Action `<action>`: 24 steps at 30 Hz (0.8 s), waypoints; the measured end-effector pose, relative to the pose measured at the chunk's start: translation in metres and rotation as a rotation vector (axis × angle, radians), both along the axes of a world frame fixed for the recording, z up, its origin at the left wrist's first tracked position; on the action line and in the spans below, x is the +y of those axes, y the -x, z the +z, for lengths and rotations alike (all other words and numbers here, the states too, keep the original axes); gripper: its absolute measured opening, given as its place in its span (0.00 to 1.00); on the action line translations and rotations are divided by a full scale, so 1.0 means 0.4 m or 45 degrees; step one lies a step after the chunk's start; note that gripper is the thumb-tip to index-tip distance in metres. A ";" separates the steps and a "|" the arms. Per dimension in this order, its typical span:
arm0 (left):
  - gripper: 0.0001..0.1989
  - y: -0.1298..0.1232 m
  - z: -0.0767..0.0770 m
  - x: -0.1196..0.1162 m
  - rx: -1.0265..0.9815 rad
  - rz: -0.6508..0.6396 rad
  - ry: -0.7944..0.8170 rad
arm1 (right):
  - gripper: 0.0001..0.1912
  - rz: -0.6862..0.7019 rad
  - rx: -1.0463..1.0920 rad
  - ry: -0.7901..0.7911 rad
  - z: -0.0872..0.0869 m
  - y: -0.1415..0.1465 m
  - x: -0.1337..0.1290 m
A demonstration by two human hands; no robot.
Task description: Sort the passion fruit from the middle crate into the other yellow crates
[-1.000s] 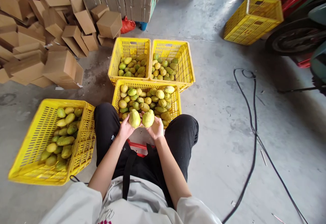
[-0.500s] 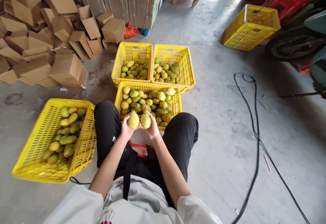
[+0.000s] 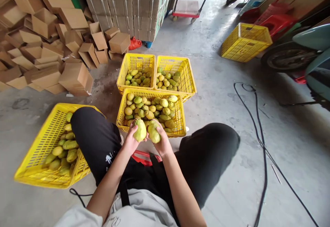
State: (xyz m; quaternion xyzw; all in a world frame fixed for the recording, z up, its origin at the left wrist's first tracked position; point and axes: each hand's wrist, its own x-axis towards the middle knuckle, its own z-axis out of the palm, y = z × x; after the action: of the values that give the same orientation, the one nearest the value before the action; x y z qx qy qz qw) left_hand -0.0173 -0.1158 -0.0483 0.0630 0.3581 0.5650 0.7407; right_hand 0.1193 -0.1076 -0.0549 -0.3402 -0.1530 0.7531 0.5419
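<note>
My left hand (image 3: 131, 140) is closed round a yellow-green fruit (image 3: 139, 130). Beside it, my right hand (image 3: 163, 143) grips another yellow-green fruit (image 3: 154, 132). Both fruits are held side by side over my lap, at the near edge of a yellow crate (image 3: 182, 118) with many green and yellow fruits in it. Behind that crate stand two more yellow crates with fruit, one on the left (image 3: 125, 62) and one on the right (image 3: 190, 79). Another yellow crate (image 3: 33, 144) with fruit is at my left, partly hidden by my knee.
Cardboard boxes (image 3: 74, 77) are heaped at the upper left, near a tall stack of flattened cardboard (image 3: 123, 7). A trolley (image 3: 187, 9) stands at the top. On the right are a yellow crate (image 3: 244, 44), a motorbike wheel (image 3: 290, 57) and a black cable (image 3: 261, 134) on the floor.
My knees have spread apart, the left one now covering part of the left crate. Both hands, still holding the fruits, appear slightly lower, and the view has tilted up.
</note>
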 end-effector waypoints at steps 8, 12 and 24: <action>0.21 -0.032 -0.006 -0.037 -0.039 -0.141 0.036 | 0.17 -0.326 -0.037 0.163 0.007 -0.016 -0.061; 0.22 -0.033 0.003 -0.035 -0.116 -0.030 0.071 | 0.22 -0.176 0.170 0.124 -0.004 -0.053 -0.018; 0.17 -0.033 -0.059 -0.002 -0.086 0.001 0.231 | 0.25 0.022 0.316 0.185 -0.019 -0.080 0.004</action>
State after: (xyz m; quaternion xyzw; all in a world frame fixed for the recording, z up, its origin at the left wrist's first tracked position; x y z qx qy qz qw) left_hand -0.0043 -0.1168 -0.0717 -0.0237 0.3825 0.5325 0.7547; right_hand 0.1512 -0.1060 -0.0624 -0.2815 -0.0327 0.8031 0.5242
